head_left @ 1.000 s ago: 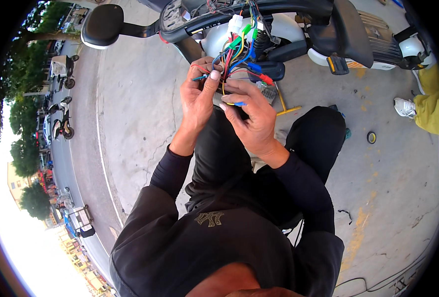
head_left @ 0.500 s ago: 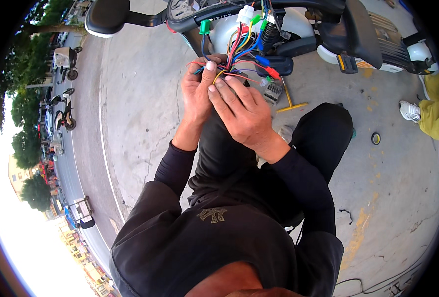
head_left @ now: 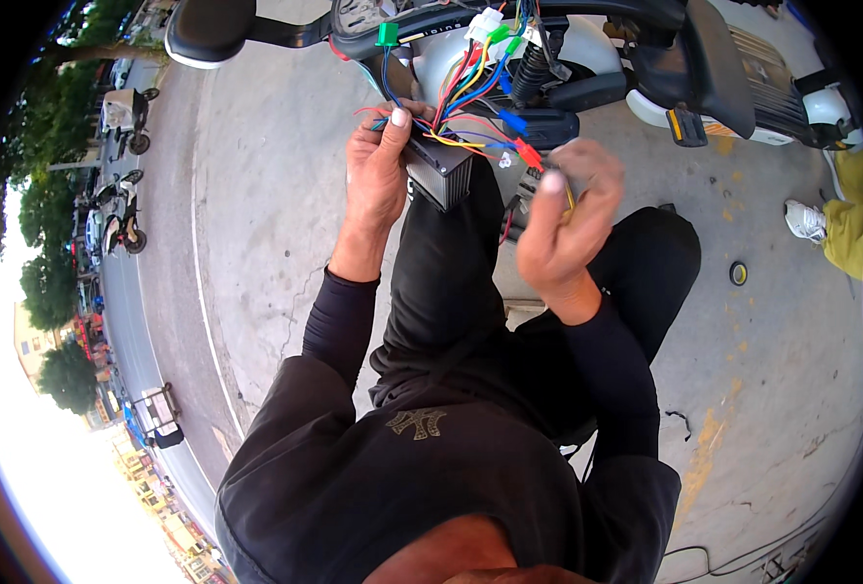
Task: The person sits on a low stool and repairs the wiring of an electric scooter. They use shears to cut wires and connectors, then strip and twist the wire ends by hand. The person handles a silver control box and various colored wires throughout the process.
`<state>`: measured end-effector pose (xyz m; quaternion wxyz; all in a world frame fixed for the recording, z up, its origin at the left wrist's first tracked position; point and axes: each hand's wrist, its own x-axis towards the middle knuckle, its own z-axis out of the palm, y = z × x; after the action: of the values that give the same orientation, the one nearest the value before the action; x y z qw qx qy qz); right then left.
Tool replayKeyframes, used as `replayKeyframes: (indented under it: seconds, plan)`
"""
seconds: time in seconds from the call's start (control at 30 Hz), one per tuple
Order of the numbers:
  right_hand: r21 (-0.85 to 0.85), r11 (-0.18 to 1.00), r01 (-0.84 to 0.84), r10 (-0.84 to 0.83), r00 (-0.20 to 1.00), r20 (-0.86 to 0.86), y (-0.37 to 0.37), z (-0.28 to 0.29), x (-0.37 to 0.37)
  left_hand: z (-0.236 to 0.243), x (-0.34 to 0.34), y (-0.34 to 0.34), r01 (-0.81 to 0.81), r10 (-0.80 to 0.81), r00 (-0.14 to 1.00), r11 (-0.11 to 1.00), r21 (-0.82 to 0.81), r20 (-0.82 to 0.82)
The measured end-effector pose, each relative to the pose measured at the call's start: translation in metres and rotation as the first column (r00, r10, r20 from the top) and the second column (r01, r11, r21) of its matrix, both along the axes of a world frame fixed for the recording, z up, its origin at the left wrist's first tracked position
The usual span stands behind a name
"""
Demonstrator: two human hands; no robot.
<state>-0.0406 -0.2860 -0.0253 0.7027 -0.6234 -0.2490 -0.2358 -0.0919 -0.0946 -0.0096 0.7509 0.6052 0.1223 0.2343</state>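
My left hand (head_left: 377,167) is closed, its thumb pressed on thin coloured wires beside a finned grey metal controller box (head_left: 441,177). That box rests over my left thigh. A bundle of red, yellow, blue and green wires (head_left: 470,94) runs from it up toward the scooter, and a green connector (head_left: 388,35) and a white connector (head_left: 483,24) stand up among them. My right hand (head_left: 573,234) is off the wires, thumb and bent fingers apart, slightly blurred. Close to its fingertips is a red connector (head_left: 528,153), with a blue connector (head_left: 513,122) just above.
An electric scooter (head_left: 587,49) stands right in front, its seat to the right. Tools lie on the concrete between my knees. A tape roll (head_left: 738,273) lies at right, near another person's shoe (head_left: 805,221). Parked vehicles line the road at left.
My right hand has let go of the wires and moved right and down. The finned box, hidden behind the hands before, now shows. My left hand has shifted slightly left, still on the wires.
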Motion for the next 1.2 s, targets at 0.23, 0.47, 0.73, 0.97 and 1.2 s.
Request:
replayKeyframes:
  seconds: [0.23,0.47,0.73,0.97,1.2]
  plan:
    - [0.146,0.793,-0.592,0.504,0.501,-0.704,-0.019,-0.004,0.032,0.001,0.000,0.002,0.024,-0.024,1.000,0.999,-0.028,0.003]
    - [0.434,0.613,-0.660,0.727,0.255,-0.638,-0.016,0.001,0.025,-0.002,0.003,0.005,0.028,-0.028,1.000,0.998,-0.063,-0.012]
    - [0.515,0.529,-0.675,0.788,0.165,-0.594,-0.014,0.004,0.012,-0.004,0.003,0.006,0.037,-0.038,0.999,0.997,-0.075,-0.007]
    - [0.434,0.551,-0.713,0.776,0.246,-0.580,0.003,-0.008,-0.009,-0.008,0.003,0.008,0.059,-0.060,0.998,0.997,-0.053,-0.026]
    - [-0.134,0.735,-0.665,0.548,0.699,-0.460,0.008,-0.015,-0.020,-0.009,-0.001,0.004,0.073,-0.071,0.997,0.983,0.169,-0.021]
